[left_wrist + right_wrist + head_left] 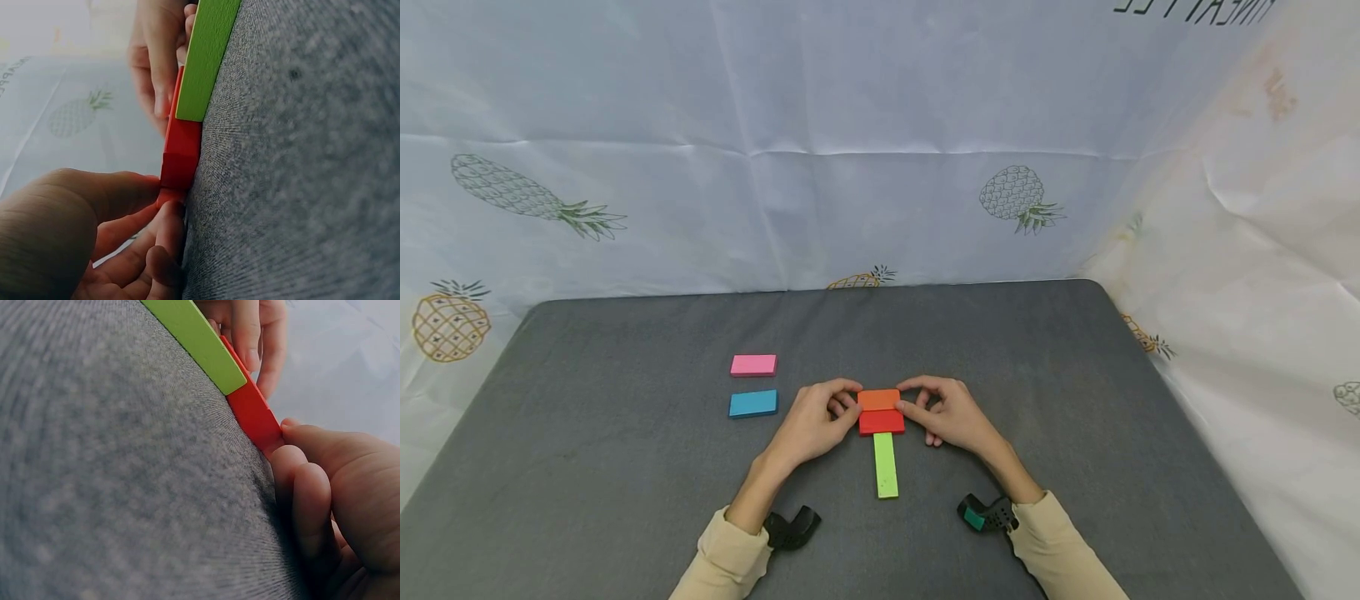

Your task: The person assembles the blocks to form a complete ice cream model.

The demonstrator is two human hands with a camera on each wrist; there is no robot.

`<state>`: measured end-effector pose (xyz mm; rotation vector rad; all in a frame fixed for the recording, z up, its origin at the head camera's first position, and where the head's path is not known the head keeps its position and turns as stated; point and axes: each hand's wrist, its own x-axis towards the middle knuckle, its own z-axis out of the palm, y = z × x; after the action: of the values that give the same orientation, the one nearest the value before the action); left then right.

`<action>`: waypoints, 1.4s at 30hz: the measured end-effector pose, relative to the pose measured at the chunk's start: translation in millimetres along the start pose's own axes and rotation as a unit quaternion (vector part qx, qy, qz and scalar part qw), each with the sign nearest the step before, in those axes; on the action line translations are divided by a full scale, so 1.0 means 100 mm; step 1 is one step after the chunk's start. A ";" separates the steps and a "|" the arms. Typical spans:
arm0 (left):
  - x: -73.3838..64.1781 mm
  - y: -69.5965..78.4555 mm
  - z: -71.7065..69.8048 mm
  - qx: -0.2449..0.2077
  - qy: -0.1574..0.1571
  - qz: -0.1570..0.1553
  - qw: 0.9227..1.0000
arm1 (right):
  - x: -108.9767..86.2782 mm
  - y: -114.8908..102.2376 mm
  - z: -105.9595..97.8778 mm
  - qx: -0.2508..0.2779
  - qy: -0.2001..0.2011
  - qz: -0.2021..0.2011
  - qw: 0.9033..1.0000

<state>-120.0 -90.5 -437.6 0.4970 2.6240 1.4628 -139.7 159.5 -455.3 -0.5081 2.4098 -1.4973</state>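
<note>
In the head view, an orange block (878, 400) lies crosswise, flush against the far side of a red block (882, 422). A light green block (886, 467) runs lengthwise from the red block's near side, like a stem. My left hand (814, 422) pinches the orange block's left end between thumb and index finger. At its right end, my right hand (951, 414) grips it likewise, thumb near the seam with the red block. Both wrist views show the red block (181, 147) and the green block (200, 347) lying flat on the cloth; the orange one is mostly hidden there.
To the left of my left hand lie a blue block (753, 404) and, beyond it, a pink block (754, 366). Dark grey cloth covers the table (625, 467). A white pineapple-print sheet (865, 100) hangs behind the table and along its right side.
</note>
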 end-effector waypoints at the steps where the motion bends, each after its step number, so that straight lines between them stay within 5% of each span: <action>1: 0.00 -0.01 0.00 0.001 -0.002 0.003 1.000 | 0.00 0.00 0.00 -0.001 0.000 0.001 1.000; 11: -0.03 -0.03 -0.10 0.004 -0.046 0.045 0.998 | -0.07 -0.28 -0.02 0.007 -0.007 -0.001 1.000; 15: -0.03 0.00 -0.19 0.008 -0.047 0.057 0.997 | -0.05 -0.19 0.00 -0.003 -0.001 0.001 1.000; 20: -0.05 0.03 -0.32 0.014 -0.052 0.047 0.997 | 0.00 -0.02 0.02 -0.010 0.001 0.001 1.000; 27: -0.09 0.00 -0.54 0.020 -0.035 0.043 0.998 | -0.07 -0.29 -0.01 -0.007 0.000 0.001 1.000; 42: -0.21 -0.12 -0.91 0.039 -0.023 0.018 0.999 | -0.08 -0.31 -0.03 0.002 -0.005 -0.008 1.000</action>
<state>-125.0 -177.1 -400.0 0.5802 2.6584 1.3454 -129.2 152.7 -425.5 -0.5340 2.4007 -1.5024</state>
